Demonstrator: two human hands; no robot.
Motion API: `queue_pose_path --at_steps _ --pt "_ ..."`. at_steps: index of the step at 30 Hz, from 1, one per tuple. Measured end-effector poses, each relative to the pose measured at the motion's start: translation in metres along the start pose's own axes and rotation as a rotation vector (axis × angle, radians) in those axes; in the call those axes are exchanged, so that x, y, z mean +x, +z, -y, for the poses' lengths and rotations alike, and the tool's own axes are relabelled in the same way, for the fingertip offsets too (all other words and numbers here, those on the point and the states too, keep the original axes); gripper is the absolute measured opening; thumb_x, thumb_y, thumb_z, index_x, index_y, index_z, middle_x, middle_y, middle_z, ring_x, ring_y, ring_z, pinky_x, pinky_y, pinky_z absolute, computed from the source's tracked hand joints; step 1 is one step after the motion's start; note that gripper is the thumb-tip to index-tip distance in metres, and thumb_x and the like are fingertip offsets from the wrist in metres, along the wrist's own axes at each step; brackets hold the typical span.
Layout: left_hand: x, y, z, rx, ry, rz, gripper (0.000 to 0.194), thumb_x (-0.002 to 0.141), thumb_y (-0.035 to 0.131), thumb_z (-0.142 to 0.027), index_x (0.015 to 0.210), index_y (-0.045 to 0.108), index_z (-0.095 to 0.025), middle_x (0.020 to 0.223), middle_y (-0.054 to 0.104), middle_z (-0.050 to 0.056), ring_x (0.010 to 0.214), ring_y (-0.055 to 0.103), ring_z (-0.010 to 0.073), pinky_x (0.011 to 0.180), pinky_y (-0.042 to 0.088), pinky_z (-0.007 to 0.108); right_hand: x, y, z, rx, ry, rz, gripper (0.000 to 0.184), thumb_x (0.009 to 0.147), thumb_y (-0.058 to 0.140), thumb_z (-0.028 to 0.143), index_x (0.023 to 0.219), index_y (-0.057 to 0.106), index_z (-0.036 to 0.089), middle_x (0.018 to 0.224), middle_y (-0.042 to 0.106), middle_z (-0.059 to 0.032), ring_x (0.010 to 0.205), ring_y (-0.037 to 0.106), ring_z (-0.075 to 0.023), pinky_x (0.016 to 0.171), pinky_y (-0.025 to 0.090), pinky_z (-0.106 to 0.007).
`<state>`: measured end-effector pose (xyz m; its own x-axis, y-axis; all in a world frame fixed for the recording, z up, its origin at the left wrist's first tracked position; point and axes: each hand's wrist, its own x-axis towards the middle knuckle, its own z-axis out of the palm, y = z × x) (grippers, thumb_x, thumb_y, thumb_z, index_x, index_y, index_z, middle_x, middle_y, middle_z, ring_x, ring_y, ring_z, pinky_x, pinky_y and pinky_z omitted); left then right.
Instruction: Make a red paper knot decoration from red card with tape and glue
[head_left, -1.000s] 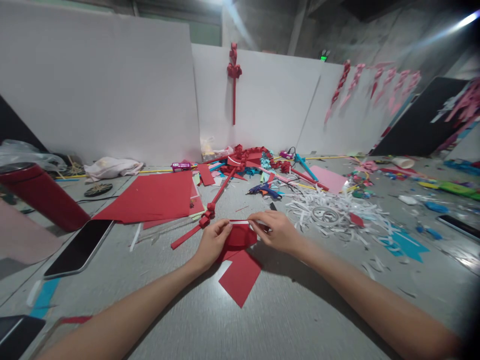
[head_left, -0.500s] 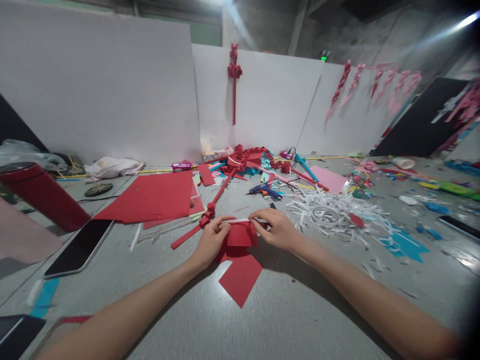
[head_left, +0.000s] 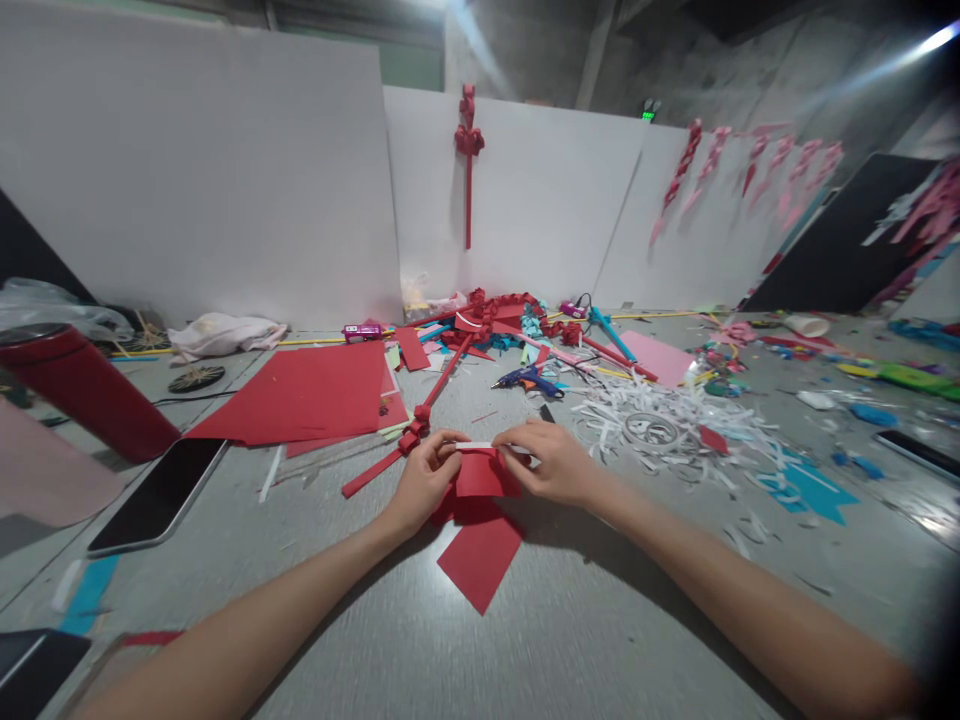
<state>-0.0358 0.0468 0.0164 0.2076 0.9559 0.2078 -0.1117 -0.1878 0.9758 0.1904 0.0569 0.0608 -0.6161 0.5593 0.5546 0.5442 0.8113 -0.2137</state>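
Note:
Between my two hands is a small piece of red paper (head_left: 486, 474) with a white strip (head_left: 475, 445) along its far edge. My left hand (head_left: 429, 480) pinches the left end of that edge. At the right end, my right hand (head_left: 546, 462) grips the same paper with thumb and fingers. Below them another red paper piece (head_left: 481, 562) lies on the table, one corner pointing toward me. Just beyond my left hand rests a red folded-paper stick with knots (head_left: 415, 430).
Large red sheets (head_left: 307, 395) and a phone (head_left: 161, 497) lie to the left, beside a red flask (head_left: 94, 395). A blue glue gun (head_left: 529, 381) sits ahead. White paper shreds (head_left: 675, 415) and a tape roll (head_left: 651, 430) are on the right. White panels (head_left: 517, 200) stand behind.
My right hand has shifted slightly left along the paper's far edge. The held red paper sits marginally lower, and my left hand has barely moved.

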Motion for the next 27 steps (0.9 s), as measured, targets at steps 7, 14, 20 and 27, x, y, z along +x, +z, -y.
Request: queue_pose_path --at_steps 7,14,20,27 --pt "-0.0002 -0.001 -0.0018 0.073 0.026 -0.038 0.03 0.092 0.065 -0.046 0.098 0.065 -0.017 0.084 0.068 0.003 0.075 0.061 0.0155 0.068 0.046 0.024 0.002 -0.0016 0.0045 -0.029 -0.045 0.008 0.015 0.094 0.058 0.017 0.104 0.069 0.018 0.087 0.076 -0.0074 0.075 0.065 -0.0205 0.071 0.049 -0.034" --pt "0.0031 -0.002 0.0038 0.073 0.027 -0.085 0.032 0.092 0.066 -0.049 0.096 0.068 -0.018 0.082 0.066 0.001 0.072 0.057 0.0144 0.065 0.043 0.023 0.0003 -0.001 0.0037 -0.027 -0.025 0.01 0.017 0.094 0.058 0.017 0.108 0.069 0.02 0.091 0.077 -0.0075 0.078 0.067 -0.0209 0.073 0.05 -0.033" --pt "0.0026 -0.0025 0.0046 0.037 0.0 -0.092 0.032 0.092 0.066 -0.049 0.096 0.068 -0.017 0.078 0.066 0.0 0.068 0.056 0.014 0.062 0.041 0.024 0.0009 -0.0024 0.0067 -0.017 0.032 -0.009 0.02 0.097 0.058 0.02 0.114 0.068 0.02 0.09 0.076 -0.0078 0.073 0.065 -0.019 0.072 0.049 -0.032" --pt "0.0018 -0.0029 0.0026 0.067 0.008 -0.097 0.035 0.093 0.064 -0.048 0.107 0.073 -0.017 0.089 0.07 0.003 0.073 0.058 0.0152 0.063 0.042 0.024 0.0022 -0.0007 0.0033 0.228 0.239 -0.006 0.02 0.1 0.056 0.03 0.115 0.066 0.021 0.061 0.053 0.0053 0.051 0.044 -0.0122 0.054 0.035 -0.025"
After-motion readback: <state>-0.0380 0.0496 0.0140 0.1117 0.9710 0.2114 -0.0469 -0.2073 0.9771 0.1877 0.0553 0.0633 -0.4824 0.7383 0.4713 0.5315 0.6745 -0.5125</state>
